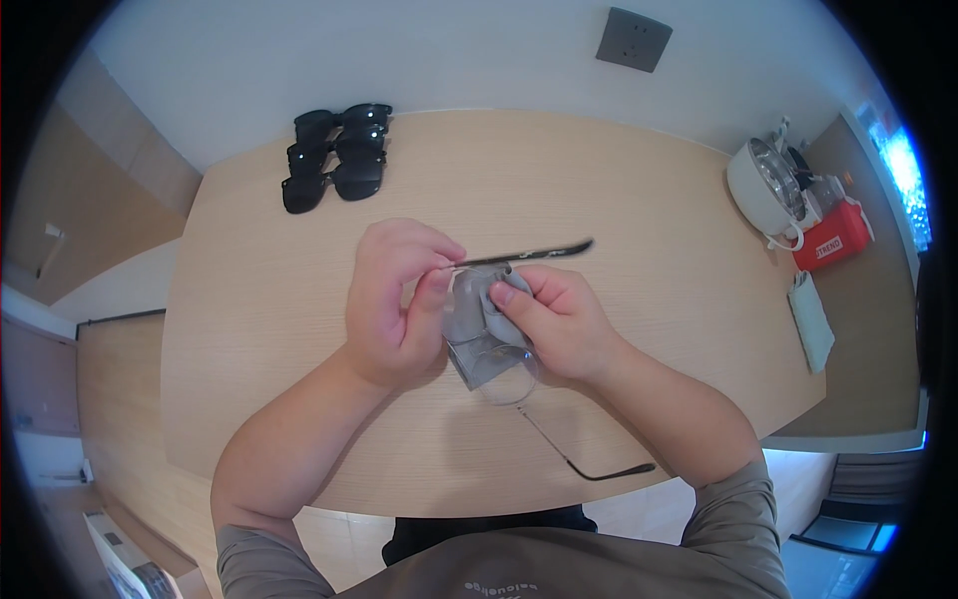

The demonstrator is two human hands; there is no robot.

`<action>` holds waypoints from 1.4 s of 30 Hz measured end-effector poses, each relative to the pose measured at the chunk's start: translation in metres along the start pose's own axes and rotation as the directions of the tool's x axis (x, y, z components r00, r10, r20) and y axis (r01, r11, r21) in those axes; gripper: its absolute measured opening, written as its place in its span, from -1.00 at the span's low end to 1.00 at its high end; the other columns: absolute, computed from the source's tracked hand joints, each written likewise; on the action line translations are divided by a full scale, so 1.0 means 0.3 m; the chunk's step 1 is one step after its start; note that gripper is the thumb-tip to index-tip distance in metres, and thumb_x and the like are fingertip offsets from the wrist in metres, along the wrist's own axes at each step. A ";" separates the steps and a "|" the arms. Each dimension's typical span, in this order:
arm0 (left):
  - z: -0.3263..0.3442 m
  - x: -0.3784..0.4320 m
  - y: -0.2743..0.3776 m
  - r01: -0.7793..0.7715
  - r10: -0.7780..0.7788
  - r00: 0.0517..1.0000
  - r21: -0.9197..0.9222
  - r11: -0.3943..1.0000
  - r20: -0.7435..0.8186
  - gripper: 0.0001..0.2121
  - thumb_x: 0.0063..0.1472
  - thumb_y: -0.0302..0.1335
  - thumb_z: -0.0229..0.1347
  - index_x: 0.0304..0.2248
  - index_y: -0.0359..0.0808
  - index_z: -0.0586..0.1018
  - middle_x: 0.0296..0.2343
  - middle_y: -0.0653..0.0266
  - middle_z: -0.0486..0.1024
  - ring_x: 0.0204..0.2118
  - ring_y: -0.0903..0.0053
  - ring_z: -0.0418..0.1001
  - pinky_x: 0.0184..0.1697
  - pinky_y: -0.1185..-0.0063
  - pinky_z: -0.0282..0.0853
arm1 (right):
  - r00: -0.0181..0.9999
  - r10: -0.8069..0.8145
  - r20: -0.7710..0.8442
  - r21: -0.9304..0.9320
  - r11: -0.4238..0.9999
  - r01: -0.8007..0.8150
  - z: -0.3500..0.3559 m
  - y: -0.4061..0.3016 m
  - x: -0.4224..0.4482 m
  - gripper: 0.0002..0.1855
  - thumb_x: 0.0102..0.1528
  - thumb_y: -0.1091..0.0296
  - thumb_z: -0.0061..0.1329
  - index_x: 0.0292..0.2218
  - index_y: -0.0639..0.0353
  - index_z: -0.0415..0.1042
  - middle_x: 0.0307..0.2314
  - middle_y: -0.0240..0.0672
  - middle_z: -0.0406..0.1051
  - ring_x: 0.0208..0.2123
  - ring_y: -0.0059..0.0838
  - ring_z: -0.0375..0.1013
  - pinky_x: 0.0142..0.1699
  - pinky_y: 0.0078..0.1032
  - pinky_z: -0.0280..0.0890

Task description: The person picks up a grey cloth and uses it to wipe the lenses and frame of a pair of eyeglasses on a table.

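Observation:
A pair of thin-rimmed eyeglasses [512, 402] is held above the table, turned on its side. My left hand [400, 299] pinches it near the hinge of one temple arm [524, 256], whose dark tip points right. In my right hand [565, 318] is a grey cleaning cloth [486, 359], pressed with the thumb around the upper lens. The cloth hides part of that lens and hangs down behind the lower one. Nearer my body, the other temple arm [569, 458] extends to the lower right.
Several dark sunglasses [358, 178] lie in a stack-like row at the back left of the wooden table [636, 195]. To the right are a white pot [757, 191], a red pouch [834, 236] with writing and a folded pale cloth [810, 322]. A grey wall socket [635, 39] sits behind.

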State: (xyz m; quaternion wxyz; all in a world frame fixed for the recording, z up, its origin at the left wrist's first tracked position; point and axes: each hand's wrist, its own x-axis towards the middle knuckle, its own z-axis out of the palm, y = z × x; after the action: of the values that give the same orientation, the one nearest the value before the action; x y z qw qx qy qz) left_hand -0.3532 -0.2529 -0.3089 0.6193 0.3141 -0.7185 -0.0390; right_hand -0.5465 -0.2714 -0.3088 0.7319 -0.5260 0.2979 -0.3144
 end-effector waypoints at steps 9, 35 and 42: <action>-0.009 -0.003 0.029 -0.081 0.062 0.985 0.111 0.991 0.159 -0.88 0.12 -0.59 0.08 -0.31 -0.27 0.47 -0.45 0.25 0.43 -0.32 0.33 0.32 -0.17 0.42 0.20 | 0.987 0.086 0.133 0.069 0.993 -0.096 0.012 -0.037 -0.003 -0.83 0.12 0.45 0.09 -0.24 0.30 0.48 -0.36 -0.37 0.50 -0.31 -0.66 0.44 -0.21 -0.63 0.37; -0.053 -0.025 -0.052 0.240 -0.239 0.971 0.073 0.968 -0.022 -0.92 0.14 -0.63 0.06 -0.38 -0.26 0.46 -0.49 0.30 0.41 -0.36 0.36 0.31 -0.13 0.47 0.10 | 0.987 -0.033 0.154 0.234 0.972 -0.004 -0.147 -0.058 0.016 -0.71 0.10 0.55 -0.20 -0.13 0.32 0.41 -0.25 -0.30 0.46 -0.21 -0.50 0.43 -0.07 -0.48 0.33; -0.053 -0.034 -0.076 0.214 -0.210 0.976 0.093 0.972 -0.057 -0.93 0.15 -0.63 0.06 -0.38 -0.27 0.45 -0.49 0.29 0.39 -0.34 0.37 0.30 -0.11 0.48 0.10 | 0.994 -0.020 0.107 -0.200 0.979 0.042 -0.089 -0.077 0.009 -0.72 0.07 0.57 -0.07 -0.14 0.31 0.43 -0.25 -0.32 0.46 -0.16 -0.55 0.41 -0.03 -0.51 0.31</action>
State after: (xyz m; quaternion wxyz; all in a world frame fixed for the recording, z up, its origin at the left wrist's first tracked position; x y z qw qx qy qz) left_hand -0.3291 -0.2607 -0.3242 0.6120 0.4202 -0.6671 -0.0619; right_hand -0.5687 -0.2949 -0.2940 0.6843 -0.6180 0.2813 -0.2659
